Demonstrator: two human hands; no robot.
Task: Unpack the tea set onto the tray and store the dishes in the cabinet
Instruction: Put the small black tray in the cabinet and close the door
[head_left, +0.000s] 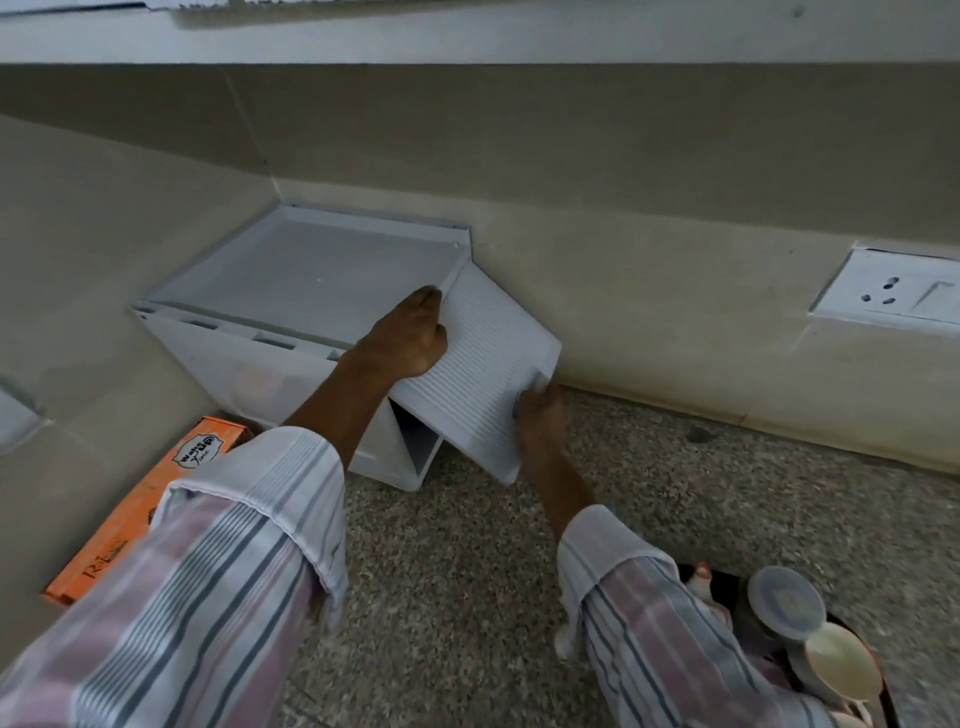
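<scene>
A small white cabinet (291, 270) stands in the counter's back corner against the wall. Its ribbed white door (485, 358) is swung partly outward at the right side. My left hand (408, 340) grips the door's upper edge near the cabinet top. My right hand (540, 415) holds the door's lower right edge, fingers curled round it. The dark opening (415, 441) under the door shows nothing I can make out. At the bottom right a dark tray (883, 670) carries a lidded container (787, 603), a cream cup (841, 670) and a small red-tipped piece (701, 574).
An orange carton (135, 509) lies on the speckled stone counter (467, 571) left of the cabinet, partly behind my left sleeve. A white wall socket (893, 293) sits on the beige tiled wall at the right. An overhead shelf edge runs along the top.
</scene>
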